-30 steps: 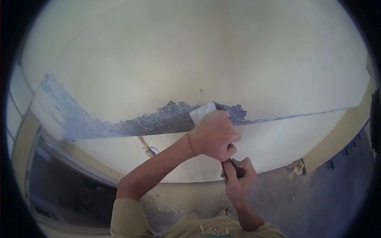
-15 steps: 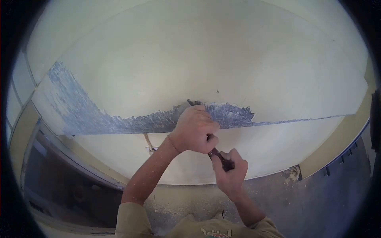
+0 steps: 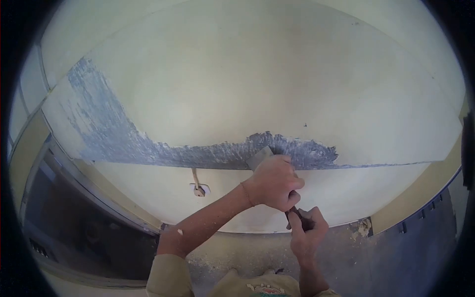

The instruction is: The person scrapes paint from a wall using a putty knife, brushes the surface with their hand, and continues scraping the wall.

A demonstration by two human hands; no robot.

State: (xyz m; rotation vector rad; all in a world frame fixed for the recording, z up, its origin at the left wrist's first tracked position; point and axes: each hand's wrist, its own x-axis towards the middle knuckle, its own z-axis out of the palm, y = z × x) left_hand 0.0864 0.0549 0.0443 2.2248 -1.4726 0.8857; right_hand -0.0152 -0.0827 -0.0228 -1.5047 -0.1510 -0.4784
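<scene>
A scraper with a flat grey blade [image 3: 258,157] lies against the lower edge of a white painted panel [image 3: 217,89]. My left hand [image 3: 276,182] is closed around the scraper just behind the blade, and partly hides it. Lower right, my right hand [image 3: 308,230] grips the end of the dark handle [image 3: 294,214]. Around the blade runs a rough blue-grey band [image 3: 203,154] where the white coating is off. This band widens at the panel's left end and has a ragged upper border. Small pale flakes cling to my left forearm.
Beneath the panel is a pale wall [image 3: 346,193] bearing a small fitting [image 3: 200,190] with a cord. A dark glazed frame [image 3: 79,213] stands at the left. Pale debris [image 3: 232,252] lies scattered on the grey floor [image 3: 341,267].
The blade has come down from the band's upper border toward the panel's lower edge, both hands moving with it. The whole view has shifted, so the panel's marks appear further right.
</scene>
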